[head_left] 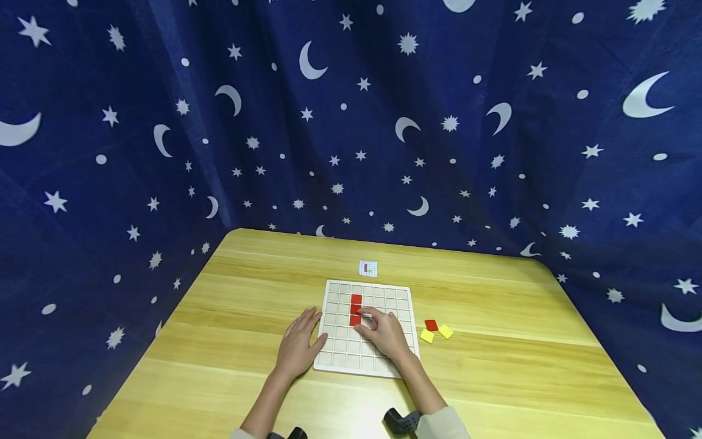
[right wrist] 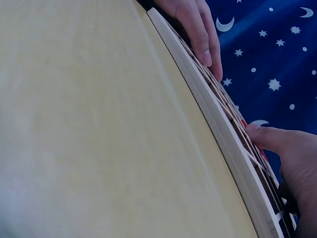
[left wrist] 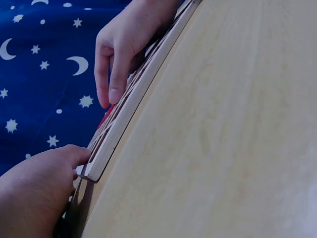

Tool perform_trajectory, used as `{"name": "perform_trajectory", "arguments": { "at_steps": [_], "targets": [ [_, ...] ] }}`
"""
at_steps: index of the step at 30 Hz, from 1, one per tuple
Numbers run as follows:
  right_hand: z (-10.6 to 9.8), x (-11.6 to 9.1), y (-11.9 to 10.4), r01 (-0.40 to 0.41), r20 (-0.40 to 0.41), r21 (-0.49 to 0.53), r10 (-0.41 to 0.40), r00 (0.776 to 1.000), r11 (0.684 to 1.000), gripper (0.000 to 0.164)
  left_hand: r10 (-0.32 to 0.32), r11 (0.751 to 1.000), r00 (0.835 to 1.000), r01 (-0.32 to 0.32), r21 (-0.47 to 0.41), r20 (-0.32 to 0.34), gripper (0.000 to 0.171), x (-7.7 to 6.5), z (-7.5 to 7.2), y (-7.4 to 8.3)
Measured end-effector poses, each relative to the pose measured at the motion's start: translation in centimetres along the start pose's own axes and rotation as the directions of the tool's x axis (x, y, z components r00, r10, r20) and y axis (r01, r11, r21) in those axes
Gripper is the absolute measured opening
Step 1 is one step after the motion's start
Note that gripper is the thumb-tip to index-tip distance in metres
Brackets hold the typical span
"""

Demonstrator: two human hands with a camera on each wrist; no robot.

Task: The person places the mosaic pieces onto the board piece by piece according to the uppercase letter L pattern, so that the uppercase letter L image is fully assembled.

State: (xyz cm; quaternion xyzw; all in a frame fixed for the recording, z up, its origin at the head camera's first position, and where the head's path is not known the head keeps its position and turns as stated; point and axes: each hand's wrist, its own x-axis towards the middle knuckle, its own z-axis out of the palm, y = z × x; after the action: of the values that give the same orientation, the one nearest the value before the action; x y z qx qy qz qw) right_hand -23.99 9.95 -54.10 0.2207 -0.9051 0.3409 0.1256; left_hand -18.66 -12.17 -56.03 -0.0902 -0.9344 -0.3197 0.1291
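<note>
While the right hand (head_left: 384,333) arches over the board (head_left: 392,303), its forefinger and thumb stand apart at the near end of 3 red tiles (head_left: 354,309); whether they pinch 1, I cannot tell. From this grip the red column's long axis runs away from the person. Left of the grip, farther from that column, the left hand (head_left: 298,346) rests fingers extended along the board's edge; 1 loose red tile (head_left: 431,325) and 2 yellow tiles (head_left: 427,336) lie right of the grip, off the board.

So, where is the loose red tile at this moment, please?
In the head view, the loose red tile lies on the table, just right of the board and beside the two yellow tiles.
</note>
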Motion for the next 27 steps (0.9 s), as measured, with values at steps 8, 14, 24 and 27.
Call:
{"name": "perform_trajectory", "arguments": {
  "at_steps": [8, 14, 24, 27],
  "targets": [
    [-1.5, -1.1, 0.6, -0.019, -0.078, 0.093, 0.027, 0.997, 0.996, 0.027, -0.004, 1.0, 1.0, 0.004, 0.005, 0.019, 0.053, 0.1, 0.1, 0.2],
    [-3.8, -2.3, 2.2, -0.029, -0.195, 0.128, 0.054, 0.979, 0.991, 0.016, 0.002, 1.0, 1.0, -0.002, 0.009, 0.009, 0.053, 0.1, 0.0, 0.1],
    [-8.3, -4.6, 6.9, -0.249, -0.282, 0.026, 0.246, 0.927, 0.968, 0.022, -0.002, 1.0, 1.0, 0.002, 0.008, 0.01, 0.053, 0.0, -0.1, 0.2],
    [-9.1, -5.1, 7.8, -0.285, -0.281, 0.004, 0.275, 0.919, 0.958, 0.024, -0.002, 1.0, 1.0, 0.002, 0.001, 0.0, 0.053, 0.0, 0.0, 0.1]
  ]
}}
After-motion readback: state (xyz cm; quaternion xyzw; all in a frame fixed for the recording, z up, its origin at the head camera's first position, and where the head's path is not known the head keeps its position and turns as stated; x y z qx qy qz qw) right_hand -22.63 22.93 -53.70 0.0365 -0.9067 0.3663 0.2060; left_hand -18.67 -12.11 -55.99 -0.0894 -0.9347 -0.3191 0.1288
